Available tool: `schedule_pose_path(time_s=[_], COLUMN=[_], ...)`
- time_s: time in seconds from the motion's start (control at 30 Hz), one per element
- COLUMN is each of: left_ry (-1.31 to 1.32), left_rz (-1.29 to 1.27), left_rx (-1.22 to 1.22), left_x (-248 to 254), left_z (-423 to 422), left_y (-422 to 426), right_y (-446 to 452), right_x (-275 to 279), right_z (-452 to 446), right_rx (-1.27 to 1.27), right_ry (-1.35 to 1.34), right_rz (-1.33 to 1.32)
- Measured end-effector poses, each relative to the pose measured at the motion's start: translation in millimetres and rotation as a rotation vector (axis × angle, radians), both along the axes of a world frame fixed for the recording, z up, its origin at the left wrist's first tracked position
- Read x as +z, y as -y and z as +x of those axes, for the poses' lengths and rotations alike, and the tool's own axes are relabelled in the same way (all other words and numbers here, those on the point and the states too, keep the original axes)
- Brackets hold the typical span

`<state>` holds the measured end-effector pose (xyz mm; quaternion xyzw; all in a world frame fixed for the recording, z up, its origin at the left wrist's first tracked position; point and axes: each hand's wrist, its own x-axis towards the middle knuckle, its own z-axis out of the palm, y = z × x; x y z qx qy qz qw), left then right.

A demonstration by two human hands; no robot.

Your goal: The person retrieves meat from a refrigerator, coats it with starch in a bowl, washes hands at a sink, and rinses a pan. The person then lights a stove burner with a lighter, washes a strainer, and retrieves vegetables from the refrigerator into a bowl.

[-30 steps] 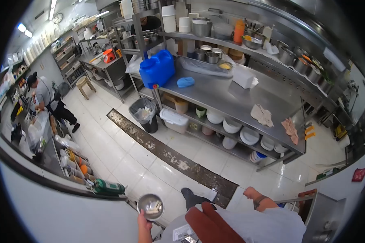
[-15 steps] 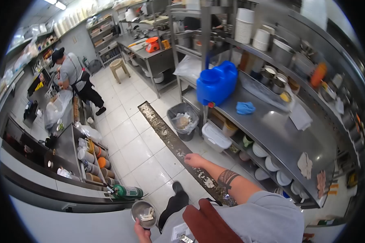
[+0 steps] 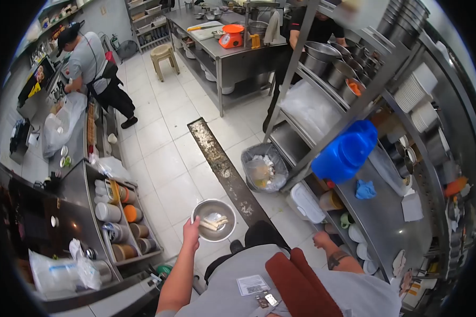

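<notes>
My left hand grips the rim of a round metal bowl and holds it out over the floor. Inside the bowl lie several pale, stick-shaped pieces; what they are I cannot make out. My right hand hangs low at my side, fingers curled in, with nothing visible in it. It is close to the lower shelf, near a white lidded tub and stacked bowls.
A lined trash bin stands ahead by the metal rack. A drain grate runs along the tiled floor. A blue jug sits on the right counter. One person works at the left counter, another behind the rack.
The bowl in my left hand has come up and forward. My right hand has dropped back to the right. My view has moved forward, and a person behind the rack now shows more.
</notes>
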<state>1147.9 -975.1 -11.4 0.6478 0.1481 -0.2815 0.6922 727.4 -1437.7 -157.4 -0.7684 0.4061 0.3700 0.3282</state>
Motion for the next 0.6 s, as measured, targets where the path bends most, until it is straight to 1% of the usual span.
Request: schedule_pose_path(time_s=[0.03, 0.07, 0.13, 0.17, 0.23, 0.33, 0.37, 0.4, 0.43, 0.47, 0.5, 0.53, 0.57, 0.6], left_ry=[-0.004, -0.008, -0.012, -0.023, -0.022, -0.049, -0.091, -0.135, -0.167, -0.170, -0.078, 0.011, 0.013, 0.008], left_rz=[0.011, 0.025, -0.001, -0.030, -0.024, -0.012, -0.013, -0.007, 0.040, 0.055, 0.098, 0.133, 0.148, 0.142], left_rx=[-0.051, -0.102, -0.132, -0.159, -0.174, -0.192, -0.189, -0.187, -0.182, -0.185, -0.239, -0.289, -0.322, -0.313], left_x=[3.5, 6.5, 9.9, 8.7, 6.2, -4.8, -6.5, -4.9, 4.7, 4.0, 1.0, -2.5, -1.8, 6.0], left_z=[28.2, 55.1, 105.6, 125.3, 165.4, 236.0, 256.4, 278.9, 299.0, 324.6, 347.1, 366.2, 389.7, 410.0], left_y=[19.3, 37.8, 75.6, 91.3, 125.1, 171.7, 184.0, 194.5, 203.6, 211.1, 218.0, 225.3, 233.3, 246.8], right_y=[-1.9, -7.6, -17.0, -17.4, -11.1, 4.2, 16.0, 36.1, 49.3, 64.9, 81.3, 89.0, 92.7, 98.0], right_x=[20.9, 29.3, 30.8, 23.1, 3.5, -15.1, -42.3, -72.5, -90.6, -77.9, -105.9, -80.4, -14.2, 6.8], right_z=[4.9, 18.9, 54.1, 72.7, 120.9, 222.5, 251.5, 290.1, 325.1, 381.5, 415.6, 471.4, 533.9, 585.9], right_rx=[-0.021, -0.026, -0.575, -0.575, -0.265, -0.196, -0.220, -0.100, 0.017, 0.271, 0.594, 0.315, 0.083, 0.055], right_ry=[0.065, 0.072, -0.035, -0.035, -0.235, -0.165, -0.105, -0.101, -0.094, -0.079, 0.261, 0.495, 0.483, 0.621], right_rz=[0.007, 0.013, 0.035, 0.046, 0.174, 0.225, 0.214, 0.232, 0.248, 0.162, -0.136, -0.152, -0.084, -0.055])
